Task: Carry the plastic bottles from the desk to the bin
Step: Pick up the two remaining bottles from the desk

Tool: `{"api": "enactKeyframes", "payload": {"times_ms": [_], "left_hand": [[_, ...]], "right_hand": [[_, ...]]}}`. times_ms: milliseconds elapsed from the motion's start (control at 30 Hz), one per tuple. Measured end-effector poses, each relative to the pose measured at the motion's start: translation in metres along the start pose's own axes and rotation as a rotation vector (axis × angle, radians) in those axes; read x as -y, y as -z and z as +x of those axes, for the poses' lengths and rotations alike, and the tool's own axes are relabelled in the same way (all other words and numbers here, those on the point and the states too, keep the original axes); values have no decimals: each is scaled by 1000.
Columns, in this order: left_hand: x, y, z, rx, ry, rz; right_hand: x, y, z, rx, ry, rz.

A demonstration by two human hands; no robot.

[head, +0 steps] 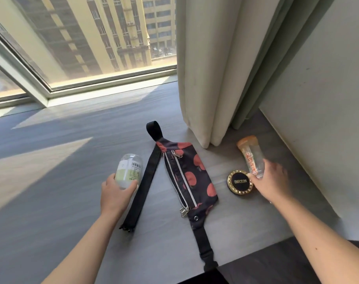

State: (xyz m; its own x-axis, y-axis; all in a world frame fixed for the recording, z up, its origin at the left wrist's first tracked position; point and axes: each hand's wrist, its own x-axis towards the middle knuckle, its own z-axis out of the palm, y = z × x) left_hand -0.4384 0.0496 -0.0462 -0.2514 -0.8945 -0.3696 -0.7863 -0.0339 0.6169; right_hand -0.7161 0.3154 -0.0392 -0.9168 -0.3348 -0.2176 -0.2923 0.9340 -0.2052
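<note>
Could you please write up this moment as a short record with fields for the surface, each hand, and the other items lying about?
surface: grey desk by a window, partly sunlit
left hand: closed around a clear bottle with a green label
right hand: closed around a clear bottle with an orange cap
between the hands: dark waist bag with red spots, strap spread out
near right hand: round black and gold compact, flat on the desk
behind: pale curtain
bin: not in view

Both forearms are bare to the frame edge, no sleeves showing, and the hands (115,193) wear nothing.
</note>
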Motion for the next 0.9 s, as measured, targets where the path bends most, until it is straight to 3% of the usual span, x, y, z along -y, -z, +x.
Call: {"api": "enactKeyframes", "payload": {"times_ms": [200,367,567,733,900], "left_hand": [[9,-1,-39,34,75,-164],[11,-3,-62,124,132,-289],[15,-9,-90,114,129,-328],[20,-15,-123,208,64,-326],[28,-18,-163,329,-51,-327]], "right_hand": [[-12,-2,15,30,-25,-34],[-26,-7,17,73,-28,107],[-33,1,16,60,-62,236],[-38,23,-17,119,-138,452],[-48,42,-90,229,-164,928]]}}
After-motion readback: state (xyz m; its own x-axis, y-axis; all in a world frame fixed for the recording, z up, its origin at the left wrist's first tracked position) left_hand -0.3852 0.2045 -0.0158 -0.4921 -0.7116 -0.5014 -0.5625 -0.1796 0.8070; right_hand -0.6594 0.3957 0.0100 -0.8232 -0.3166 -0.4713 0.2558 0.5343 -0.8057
